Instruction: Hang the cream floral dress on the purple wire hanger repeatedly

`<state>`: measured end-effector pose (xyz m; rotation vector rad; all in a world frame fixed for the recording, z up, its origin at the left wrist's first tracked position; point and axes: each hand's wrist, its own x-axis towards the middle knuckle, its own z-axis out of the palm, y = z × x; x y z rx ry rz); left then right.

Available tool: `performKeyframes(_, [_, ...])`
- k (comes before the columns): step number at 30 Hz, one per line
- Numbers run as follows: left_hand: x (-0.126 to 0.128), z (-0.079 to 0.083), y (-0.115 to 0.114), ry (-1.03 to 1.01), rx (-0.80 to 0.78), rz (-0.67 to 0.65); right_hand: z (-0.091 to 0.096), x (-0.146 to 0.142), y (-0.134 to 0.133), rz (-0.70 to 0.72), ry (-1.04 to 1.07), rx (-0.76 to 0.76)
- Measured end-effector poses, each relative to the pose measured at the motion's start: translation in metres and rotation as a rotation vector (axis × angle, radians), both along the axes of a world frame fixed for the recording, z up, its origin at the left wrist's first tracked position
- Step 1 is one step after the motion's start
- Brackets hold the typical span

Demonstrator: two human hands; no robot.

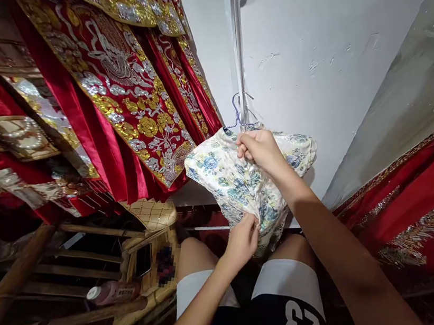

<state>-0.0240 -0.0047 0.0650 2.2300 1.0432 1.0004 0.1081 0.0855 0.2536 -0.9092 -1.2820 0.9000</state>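
A white blouse (pixel 217 162) with a blue and green floral print hangs in front of me on a dark purple hanger (pixel 235 106). The hanger's hook is at a slim metal pole (pixel 237 42). My left hand (pixel 243 240) is closed in a pinch on the blouse's front, low down, and the cloth gathers in folds there. Higher up, at the neckline just below the hanger, my right hand (pixel 259 145) has its fingers curled together on the fabric. The blouse's lower end drops between my knees, partly hidden behind my left hand.
Red garments with gold and silver embroidery (pixel 141 99) fill the left side. More red beaded clothing (pixel 426 211) hangs at right. A white wall (pixel 303 51) stands behind the pole. Low at left are a bamboo chair (pixel 151 239), a phone (pixel 144 259) and a pink bottle (pixel 114 293).
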Motion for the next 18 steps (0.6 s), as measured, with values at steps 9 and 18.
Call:
performKeyframes(9, [-0.019,0.159,0.093,-0.142,0.435,0.051,-0.027,0.001,-0.003,0.031,-0.057,0.125])
performKeyframes(18, [-0.051,0.185,0.123,-0.381,0.515,0.254,-0.1,-0.01,0.01,-0.247,-0.442,0.073])
